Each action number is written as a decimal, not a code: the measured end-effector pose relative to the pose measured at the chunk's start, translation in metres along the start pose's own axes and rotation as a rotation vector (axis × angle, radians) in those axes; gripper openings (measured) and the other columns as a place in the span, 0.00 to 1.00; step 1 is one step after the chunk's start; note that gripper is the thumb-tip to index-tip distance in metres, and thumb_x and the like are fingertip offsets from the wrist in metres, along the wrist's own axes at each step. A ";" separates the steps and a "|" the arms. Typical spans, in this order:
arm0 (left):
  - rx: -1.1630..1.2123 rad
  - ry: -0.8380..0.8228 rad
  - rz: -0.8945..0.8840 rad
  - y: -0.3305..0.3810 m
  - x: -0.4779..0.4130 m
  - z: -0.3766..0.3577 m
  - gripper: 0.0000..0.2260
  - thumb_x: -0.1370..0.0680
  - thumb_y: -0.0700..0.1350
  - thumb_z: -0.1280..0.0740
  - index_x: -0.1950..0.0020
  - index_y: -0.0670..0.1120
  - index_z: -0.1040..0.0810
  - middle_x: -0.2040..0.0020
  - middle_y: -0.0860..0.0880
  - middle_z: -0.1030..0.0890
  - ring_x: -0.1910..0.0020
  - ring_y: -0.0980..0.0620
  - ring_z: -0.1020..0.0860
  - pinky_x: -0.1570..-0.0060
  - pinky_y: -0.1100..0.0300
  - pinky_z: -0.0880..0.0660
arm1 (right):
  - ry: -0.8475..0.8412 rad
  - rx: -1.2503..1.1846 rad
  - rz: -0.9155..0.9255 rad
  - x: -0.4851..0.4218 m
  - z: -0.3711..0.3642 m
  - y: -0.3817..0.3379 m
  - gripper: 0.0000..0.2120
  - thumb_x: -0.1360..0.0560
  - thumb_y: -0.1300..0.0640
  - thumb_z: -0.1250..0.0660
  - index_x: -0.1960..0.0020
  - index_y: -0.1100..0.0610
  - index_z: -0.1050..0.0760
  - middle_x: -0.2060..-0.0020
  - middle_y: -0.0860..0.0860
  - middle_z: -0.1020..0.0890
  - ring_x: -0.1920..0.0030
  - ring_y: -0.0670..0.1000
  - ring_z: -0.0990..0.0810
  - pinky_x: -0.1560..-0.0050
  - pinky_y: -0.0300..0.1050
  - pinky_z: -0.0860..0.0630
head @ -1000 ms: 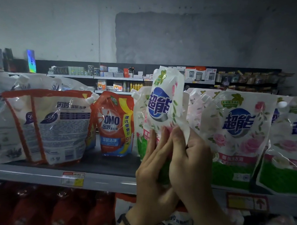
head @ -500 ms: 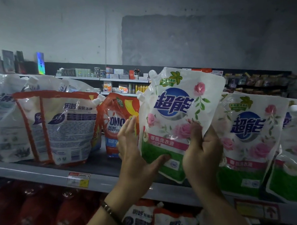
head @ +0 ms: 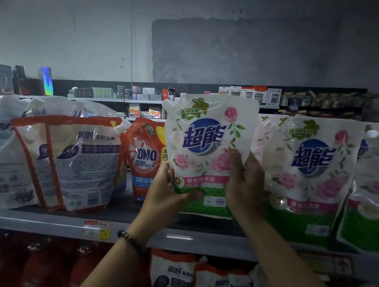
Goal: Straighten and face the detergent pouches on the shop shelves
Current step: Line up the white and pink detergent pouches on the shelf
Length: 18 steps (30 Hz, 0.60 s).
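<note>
Left hand [head: 164,194] and right hand [head: 245,184]: fingers [head: 167,169] clasp rose pouch [head: 206,144] at lower side edges, front outward. Bare shelf [head: 120,207] beside OMO pouch [head: 144,158].

The one view rides on my head and looks forward, nearly square to the shelf [head: 50,222], whose metal edge crosses the frame from 9 to 3 o'clock below the middle. It sits close: my forearms rise from 6 o'clock, and my left hand [head: 167,192] and right hand [head: 245,184] grip the rose-print pouch [head: 206,144] near the centre. The wide lens also takes in the grey wall [head: 232,47] toward 12 o'clock and the lower pouches [head: 178,277] at 6 o'clock.
</note>
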<state>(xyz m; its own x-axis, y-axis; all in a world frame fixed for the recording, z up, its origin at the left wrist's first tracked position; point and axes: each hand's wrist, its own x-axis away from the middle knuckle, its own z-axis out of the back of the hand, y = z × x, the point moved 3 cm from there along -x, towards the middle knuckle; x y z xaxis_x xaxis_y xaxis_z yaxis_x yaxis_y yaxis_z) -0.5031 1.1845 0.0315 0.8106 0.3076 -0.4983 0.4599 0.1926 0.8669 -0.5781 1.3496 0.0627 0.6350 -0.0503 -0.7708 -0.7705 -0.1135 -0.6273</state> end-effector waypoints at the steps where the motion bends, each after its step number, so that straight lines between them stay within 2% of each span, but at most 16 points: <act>1: -0.014 0.016 -0.004 -0.002 0.000 0.000 0.29 0.30 0.30 0.20 0.35 0.43 0.29 0.41 0.46 0.14 0.41 0.48 0.14 0.49 0.53 0.15 | -0.012 0.002 -0.017 -0.001 0.000 0.002 0.10 0.12 0.50 0.41 0.42 0.50 0.21 0.56 0.51 0.13 0.62 0.52 0.12 0.65 0.58 0.15; 3: -0.043 0.048 -0.013 -0.006 0.001 0.000 0.29 0.31 0.31 0.19 0.36 0.44 0.29 0.41 0.46 0.14 0.40 0.48 0.14 0.48 0.51 0.15 | -0.039 -0.015 -0.063 -0.002 0.000 0.004 0.10 0.13 0.49 0.40 0.43 0.50 0.21 0.56 0.52 0.13 0.62 0.53 0.12 0.63 0.63 0.15; 6: -0.114 0.105 -0.033 -0.011 0.003 0.002 0.30 0.32 0.34 0.17 0.37 0.45 0.28 0.41 0.47 0.14 0.41 0.49 0.14 0.46 0.49 0.15 | -0.076 -0.044 -0.126 0.000 0.000 0.008 0.13 0.14 0.49 0.40 0.42 0.54 0.21 0.55 0.53 0.12 0.59 0.53 0.11 0.59 0.64 0.14; 8: -0.150 0.133 -0.031 -0.016 0.004 0.002 0.30 0.33 0.35 0.16 0.37 0.46 0.28 0.42 0.49 0.14 0.42 0.51 0.14 0.47 0.51 0.15 | -0.074 -0.037 -0.155 0.002 0.001 0.010 0.14 0.14 0.48 0.40 0.45 0.55 0.20 0.56 0.54 0.12 0.60 0.54 0.11 0.60 0.64 0.14; 11: -0.186 0.132 -0.001 -0.024 0.008 0.000 0.31 0.34 0.37 0.15 0.39 0.48 0.27 0.43 0.50 0.14 0.44 0.52 0.14 0.49 0.49 0.14 | -0.074 0.004 -0.208 0.008 0.002 0.017 0.15 0.16 0.43 0.40 0.49 0.52 0.21 0.57 0.56 0.13 0.60 0.58 0.13 0.59 0.68 0.17; 14: -0.207 0.116 0.030 -0.027 0.011 -0.001 0.31 0.34 0.37 0.15 0.39 0.49 0.28 0.43 0.51 0.14 0.44 0.54 0.14 0.49 0.51 0.14 | -0.059 0.053 -0.255 0.012 0.004 0.022 0.16 0.17 0.39 0.40 0.50 0.50 0.22 0.57 0.55 0.14 0.58 0.55 0.13 0.54 0.66 0.15; 16: -0.209 0.101 0.040 -0.027 0.011 -0.001 0.31 0.33 0.37 0.15 0.38 0.49 0.28 0.42 0.51 0.14 0.43 0.54 0.14 0.49 0.52 0.14 | -0.073 0.101 -0.267 0.011 0.005 0.023 0.17 0.16 0.41 0.39 0.45 0.53 0.22 0.55 0.54 0.13 0.58 0.51 0.13 0.55 0.60 0.14; 18: -0.224 0.078 0.052 -0.025 0.011 -0.001 0.31 0.33 0.38 0.15 0.38 0.49 0.28 0.42 0.51 0.14 0.43 0.55 0.14 0.49 0.54 0.14 | -0.082 0.150 -0.333 0.013 0.006 0.026 0.17 0.15 0.46 0.35 0.33 0.55 0.26 0.49 0.52 0.14 0.55 0.51 0.13 0.57 0.57 0.13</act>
<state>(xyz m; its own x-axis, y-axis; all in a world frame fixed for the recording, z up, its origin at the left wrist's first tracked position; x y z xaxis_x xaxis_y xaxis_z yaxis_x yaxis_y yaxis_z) -0.5062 1.1838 0.0041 0.7968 0.3915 -0.4602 0.3194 0.3737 0.8708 -0.5908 1.3522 0.0357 0.8504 0.0454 -0.5242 -0.5259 0.0372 -0.8498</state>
